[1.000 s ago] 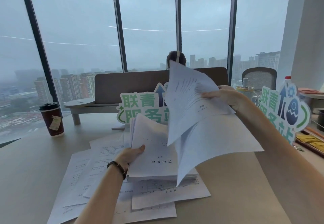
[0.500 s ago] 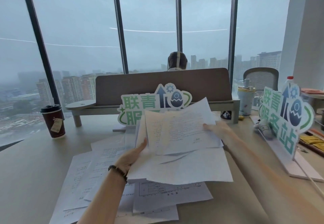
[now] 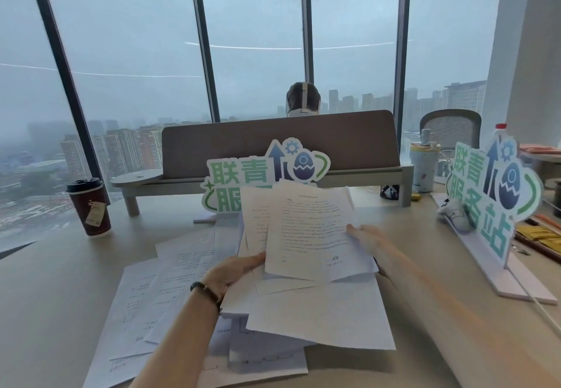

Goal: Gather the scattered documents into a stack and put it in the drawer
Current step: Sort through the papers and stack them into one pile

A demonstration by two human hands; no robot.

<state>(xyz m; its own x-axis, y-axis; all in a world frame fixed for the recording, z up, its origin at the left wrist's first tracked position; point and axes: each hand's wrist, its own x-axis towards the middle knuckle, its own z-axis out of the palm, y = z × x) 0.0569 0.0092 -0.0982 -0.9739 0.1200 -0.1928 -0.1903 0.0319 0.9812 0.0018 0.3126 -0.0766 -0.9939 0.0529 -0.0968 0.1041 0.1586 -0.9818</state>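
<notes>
Nearest the desk (image 3: 54, 296) edge:
- Loose documents (image 3: 158, 290), flat, unstacked; light, limp, slippery.
- Left hand (image 3: 233, 269) pinching held sheaf (image 3: 306, 235); right hand (image 3: 367, 238) gripping its opposite edge. Best squared by both side edges.
- Beyond: coffee cup (image 3: 89, 205). No drawer visible.

The right hand (image 3: 362, 240) is blurred, and its palm and most fingers are hidden behind the held sheets (image 3: 306, 229), so its grip cannot be told. These sheets cover the lower characters of the middle sign (image 3: 243, 175). The print on the loose papers (image 3: 158, 290) is too small to read. The person beyond the divider (image 3: 279, 144) shows only the head top. The right sign (image 3: 498, 193) hides part of a bottle (image 3: 499, 132).
</notes>
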